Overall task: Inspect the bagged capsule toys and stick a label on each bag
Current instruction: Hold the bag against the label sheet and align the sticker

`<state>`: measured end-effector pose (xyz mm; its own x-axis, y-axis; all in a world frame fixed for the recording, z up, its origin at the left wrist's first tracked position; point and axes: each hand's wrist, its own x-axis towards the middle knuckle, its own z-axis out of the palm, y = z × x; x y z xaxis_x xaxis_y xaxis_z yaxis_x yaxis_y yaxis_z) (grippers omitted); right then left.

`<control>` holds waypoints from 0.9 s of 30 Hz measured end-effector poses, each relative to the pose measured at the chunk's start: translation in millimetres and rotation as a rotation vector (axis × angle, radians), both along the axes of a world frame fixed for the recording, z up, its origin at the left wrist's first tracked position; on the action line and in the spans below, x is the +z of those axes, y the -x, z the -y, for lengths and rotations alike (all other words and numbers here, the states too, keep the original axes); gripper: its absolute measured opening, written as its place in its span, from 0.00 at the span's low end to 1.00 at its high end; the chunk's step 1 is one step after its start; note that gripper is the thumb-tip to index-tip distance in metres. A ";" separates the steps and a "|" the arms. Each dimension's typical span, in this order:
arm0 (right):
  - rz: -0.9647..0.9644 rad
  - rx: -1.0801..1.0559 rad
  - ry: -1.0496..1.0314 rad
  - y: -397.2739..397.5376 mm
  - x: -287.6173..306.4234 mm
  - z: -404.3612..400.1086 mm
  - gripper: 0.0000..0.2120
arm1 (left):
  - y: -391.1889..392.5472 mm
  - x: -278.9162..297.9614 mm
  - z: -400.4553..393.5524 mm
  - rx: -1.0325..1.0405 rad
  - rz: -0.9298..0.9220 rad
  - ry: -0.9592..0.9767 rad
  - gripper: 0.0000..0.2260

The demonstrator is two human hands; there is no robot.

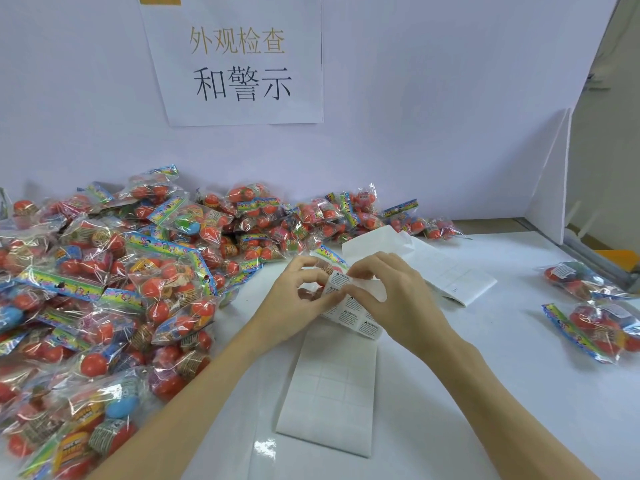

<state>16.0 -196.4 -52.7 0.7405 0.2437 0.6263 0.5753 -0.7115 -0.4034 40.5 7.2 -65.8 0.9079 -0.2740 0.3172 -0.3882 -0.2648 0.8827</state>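
Observation:
A strip of white warning labels (353,315) on backing paper runs across the table's middle. My left hand (298,299) pinches the strip at its upper part, with a bagged capsule toy (323,259) lying under the fingers. My right hand (391,296) pinches the edge of one label (341,280) at the top of the strip. A big pile of bagged capsule toys (114,289) fills the left side and runs along the back wall.
Two bags (595,327) lie apart at the right, near the table edge. Used backing paper (329,393) trails toward me, and more paper (446,268) lies folded behind my hands. A white partition with a paper sign (239,60) stands behind.

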 end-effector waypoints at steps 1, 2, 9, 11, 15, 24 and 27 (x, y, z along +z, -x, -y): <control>0.006 0.006 -0.003 0.1 0.4 0.3 0.07 | 0.1 -0.3 0.2 0.000 -0.003 -0.003 0.06; 0.016 0.008 -0.005 0.3 1.1 0.4 0.07 | 0.3 -0.2 0.3 -0.001 -0.009 -0.001 0.05; 0.087 0.048 -0.076 4.3 4.9 0.7 0.07 | -2.2 0.8 -0.6 0.052 -0.038 0.015 0.04; 0.105 0.057 -0.106 5.8 4.9 -2.7 0.07 | -0.6 2.4 -0.4 0.052 -0.046 0.012 0.02; 0.013 0.094 -0.326 9.0 7.9 -9.9 0.05 | 0.0 6.7 -0.4 0.062 -0.054 0.059 0.07; -0.035 0.097 -0.360 8.9 9.6 -9.4 0.06 | 2.9 16.0 -8.0 -0.059 -0.115 0.047 0.11; -0.039 0.102 -0.344 8.0 8.3 -8.0 0.06 | 1.3 13.5 -9.8 -0.061 -0.158 0.047 0.08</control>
<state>8.0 -188.5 -44.4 0.7486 0.0973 0.6559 0.6155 -0.4699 -0.6327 39.1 16.9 -52.3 0.9297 -0.3184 0.1852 -0.2575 -0.2022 0.9449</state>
